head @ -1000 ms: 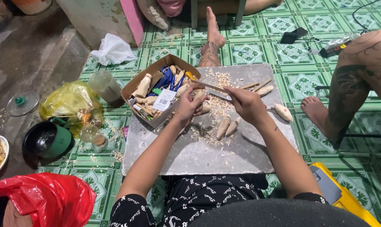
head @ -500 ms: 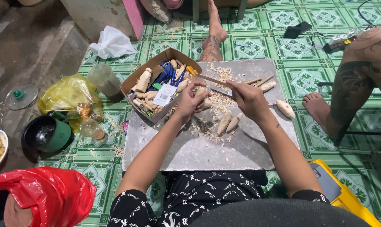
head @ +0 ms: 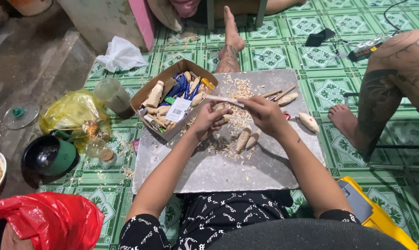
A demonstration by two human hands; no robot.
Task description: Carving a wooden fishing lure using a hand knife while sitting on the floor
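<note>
Left to right: a cardboard box (head: 172,99) of tools and carved pieces sits within reach, the left hand (head: 208,121) is clenched on a small wooden piece (head: 225,118), steadying it over the shavings, and the right hand (head: 265,113) grasps a knife (head: 223,98), blade angled toward it. Both work above a grey slab (head: 209,171) serving as desk on a green tiled floor (head: 274,55); another person's tattooed leg (head: 380,102) rests at right.

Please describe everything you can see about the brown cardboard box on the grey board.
The cardboard box is brown, shallow and open at the top, with its flaps folded out. It sits tilted on the far left corner of the grey board, partly over the edge. Inside lie pale carved wooden pieces, blue-handled tools, a yellow item and a white paper tag. Wood shavings lie beside it. The left hand is near but apart.
</note>
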